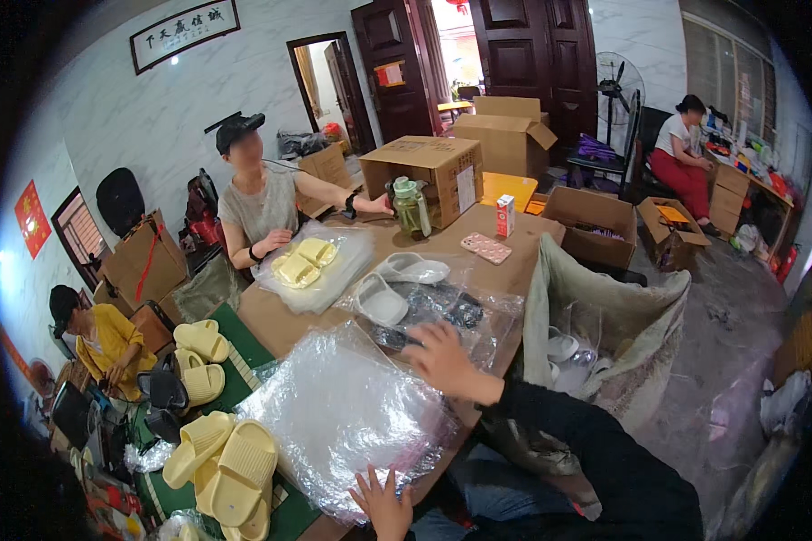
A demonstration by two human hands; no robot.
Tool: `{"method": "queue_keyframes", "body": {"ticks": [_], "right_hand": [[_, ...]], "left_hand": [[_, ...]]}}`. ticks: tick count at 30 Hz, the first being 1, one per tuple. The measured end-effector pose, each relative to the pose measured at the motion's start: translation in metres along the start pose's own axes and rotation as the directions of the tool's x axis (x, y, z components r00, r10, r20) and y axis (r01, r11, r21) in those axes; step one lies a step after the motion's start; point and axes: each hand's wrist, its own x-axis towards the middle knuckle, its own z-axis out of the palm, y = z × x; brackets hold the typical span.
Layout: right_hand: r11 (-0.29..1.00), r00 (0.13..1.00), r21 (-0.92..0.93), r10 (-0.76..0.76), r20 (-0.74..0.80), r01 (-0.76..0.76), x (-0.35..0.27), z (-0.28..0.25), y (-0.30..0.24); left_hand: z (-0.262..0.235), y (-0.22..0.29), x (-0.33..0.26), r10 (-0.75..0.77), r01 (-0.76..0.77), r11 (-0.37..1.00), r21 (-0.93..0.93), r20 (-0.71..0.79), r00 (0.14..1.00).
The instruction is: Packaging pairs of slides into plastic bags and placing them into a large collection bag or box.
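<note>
A stack of clear plastic bags [347,410] is lying on the brown table [271,325], right in front of the person. The left hand [383,505] is laid flat on the near edge of the stack, with the fingers spread out and nothing gripped. The right hand [442,356] is stretched out past the stack, toward a dark bagged item [442,311] beside two grey slippers [397,284]. The fingers are loosely open and are just touching the plastic there; nothing is clearly being held.

The bags look very light, thin and slippery. They are soft and crinkly, so they would probably slide apart easily. One sheet is best pinched at a corner or edge while the rest is pressed down.

What is inside the dark bag cannot be made out. The bottom of the stack is cut off by the picture edge. Yellow slippers [230,464] are seen on the green mat [244,347] at the left. Another person's hand [275,242] is resting near more bagged yellow slippers [302,261].
</note>
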Motion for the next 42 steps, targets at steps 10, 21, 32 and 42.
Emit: {"method": "queue_keyframes", "body": {"ticks": [10,21,32,42], "right_hand": [[0.894,0.758,0.436,-0.351,0.549,0.098,-0.095,0.049,-0.11],[0.934,0.66,0.348,-0.312,0.683,0.08,-0.091,0.053,-0.114],[0.806,0.691,0.581,-0.485,0.536,0.114,-0.118,0.081,-0.101],[0.871,0.568,0.466,-0.464,0.679,0.155,-0.13,0.076,-0.109]], "left_hand": [[-0.027,0.018,0.003,-0.02,0.006,0.992,-0.126,-0.11,0.994],[-0.106,0.003,0.011,-0.153,-0.098,0.938,-0.333,-0.65,0.744],[-0.148,-0.088,0.019,-0.491,0.509,0.837,-0.201,-0.685,0.537],[-0.141,-0.193,0.052,-0.489,0.594,0.8,0.082,-0.485,0.725]]}}
